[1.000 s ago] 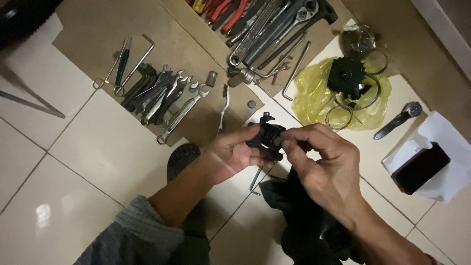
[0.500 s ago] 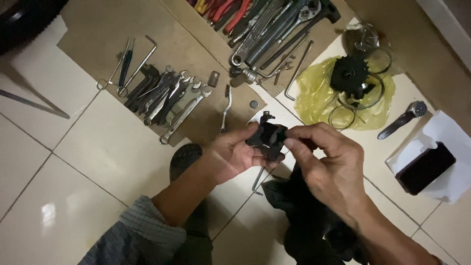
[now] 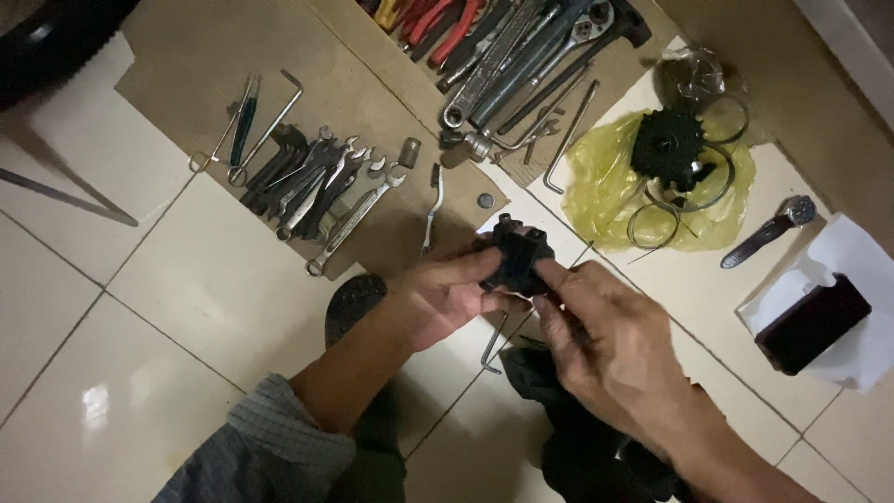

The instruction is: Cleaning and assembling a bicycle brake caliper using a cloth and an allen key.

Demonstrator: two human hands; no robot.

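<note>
Black part (image 3: 518, 258): one, gripped by two hands.

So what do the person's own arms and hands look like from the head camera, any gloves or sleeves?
Both hands are bare: no gloves, rings or watch visible. The left hand comes from a forearm bare to near the elbow, where a grey, finely checked sleeve is pushed up. The right hand and its forearm are bare as far as the frame shows; no sleeve is visible there.

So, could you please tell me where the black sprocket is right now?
The black sprocket lies on the yellow plastic bag at upper right of the head view, beyond the right hand.
</note>
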